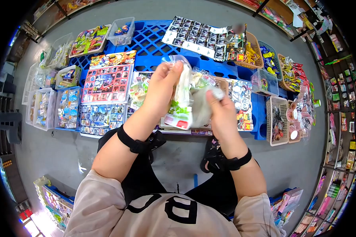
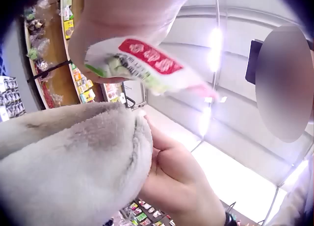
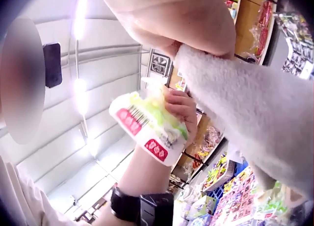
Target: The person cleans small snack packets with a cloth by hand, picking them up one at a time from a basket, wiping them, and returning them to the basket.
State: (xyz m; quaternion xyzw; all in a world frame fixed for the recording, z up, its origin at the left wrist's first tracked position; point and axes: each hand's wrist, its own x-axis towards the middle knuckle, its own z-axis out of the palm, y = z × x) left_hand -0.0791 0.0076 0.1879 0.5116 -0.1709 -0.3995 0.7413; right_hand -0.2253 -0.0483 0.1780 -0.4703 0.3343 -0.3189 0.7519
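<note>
My left hand (image 1: 162, 85) grips a small clear plastic packet (image 1: 179, 118) with a white, green and red printed label, held up over the table. The label shows a barcode and red patches in the right wrist view, where the packet (image 3: 147, 125) hangs tilted from the fingers. My right hand (image 1: 224, 116) pinches a soft, fuzzy grey piece of plush fabric (image 1: 201, 106) by its edge, close beside the packet. In the left wrist view this plush fabric (image 2: 78, 162) looks folded over, with the right thumb at its edge.
Below the hands, more green-and-white packets (image 1: 138, 89) lie on the blue pallet table (image 1: 150, 35). Printed card sheets (image 1: 106, 81) lie to the left, and a long sheet of black packs (image 1: 195, 35) at the back. Snack baskets (image 1: 279, 120) stand at both sides; stocked shelves (image 1: 340, 114) line the right.
</note>
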